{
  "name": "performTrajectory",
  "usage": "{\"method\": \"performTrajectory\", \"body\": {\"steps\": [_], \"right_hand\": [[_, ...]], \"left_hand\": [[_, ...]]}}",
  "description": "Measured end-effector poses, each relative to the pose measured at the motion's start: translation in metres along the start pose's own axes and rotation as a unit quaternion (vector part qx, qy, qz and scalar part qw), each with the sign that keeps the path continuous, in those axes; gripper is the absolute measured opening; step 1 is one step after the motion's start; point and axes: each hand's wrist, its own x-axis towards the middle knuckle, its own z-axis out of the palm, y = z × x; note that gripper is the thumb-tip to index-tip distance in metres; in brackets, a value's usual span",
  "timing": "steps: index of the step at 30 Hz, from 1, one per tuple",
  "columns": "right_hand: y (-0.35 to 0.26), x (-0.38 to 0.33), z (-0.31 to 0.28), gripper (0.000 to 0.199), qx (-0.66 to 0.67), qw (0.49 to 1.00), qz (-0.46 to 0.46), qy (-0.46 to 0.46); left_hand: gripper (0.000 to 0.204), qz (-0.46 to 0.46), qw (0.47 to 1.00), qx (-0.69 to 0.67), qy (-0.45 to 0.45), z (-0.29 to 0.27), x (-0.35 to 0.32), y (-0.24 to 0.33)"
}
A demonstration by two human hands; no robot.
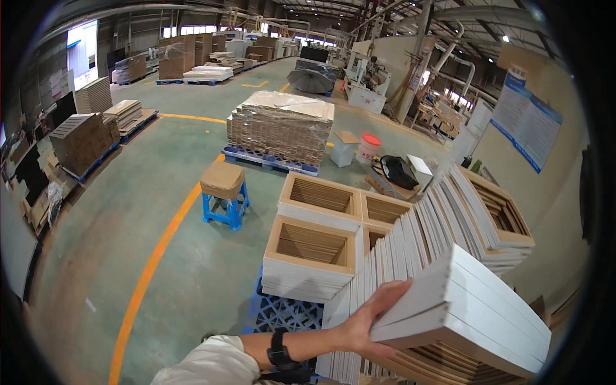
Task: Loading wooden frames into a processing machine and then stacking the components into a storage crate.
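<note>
My left hand (367,326), with a black watch on its wrist, grips the near left end of a small bundle of white rectangular frames (443,301). The bundle is tilted, and its brown inner edges show underneath. Beside and behind it, a long row of white frames (401,247) leans on edge. To the left, flat stacks of frames (310,282) with white sides and brown tops stand on a blue plastic pallet (282,314). More frames (494,205) are piled farther right. My right hand is not visible.
A blue stool (223,205) with a brown padded top stands left of the pallet. Beyond it is a wrapped board stack (279,131) on another blue pallet. A pink bucket (369,147) and a black bag (398,171) lie farther back. An orange line (154,263) crosses the floor.
</note>
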Motion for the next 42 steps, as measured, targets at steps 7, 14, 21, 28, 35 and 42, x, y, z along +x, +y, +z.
{"method": "performTrajectory", "body": {"steps": [7, 14, 21, 28, 35, 42], "right_hand": [[0.048, -0.042, 0.182, 0.081, -0.035, 0.997, -0.004, -0.066], [0.147, -0.036, 0.355, 0.06, -0.115, 0.985, 0.126, 0.016], [0.326, 0.072, 0.387, 0.065, -0.168, 0.912, 0.374, 0.002], [0.373, 0.15, 0.399, 0.055, -0.148, 0.881, 0.449, -0.005], [0.419, 0.125, 0.335, 0.053, -0.334, 0.931, 0.136, 0.052], [0.468, 0.062, 0.396, 0.045, 0.081, 0.933, 0.278, 0.212]], "left_hand": [[0.102, -0.209, 0.934, -0.264, 0.123, -0.19, -0.058, -0.035], [0.071, -0.291, 0.907, -0.182, 0.243, -0.377, -0.132, -0.08], [0.046, -0.435, 0.792, -0.197, 0.38, -0.442, -0.195, -0.162], [0.034, -0.483, 0.764, -0.193, 0.38, -0.473, -0.184, -0.245], [0.037, -0.49, 0.741, -0.209, 0.409, -0.463, -0.163, -0.296], [0.066, -0.515, 0.755, -0.214, 0.344, -0.429, -0.131, -0.305]]}}
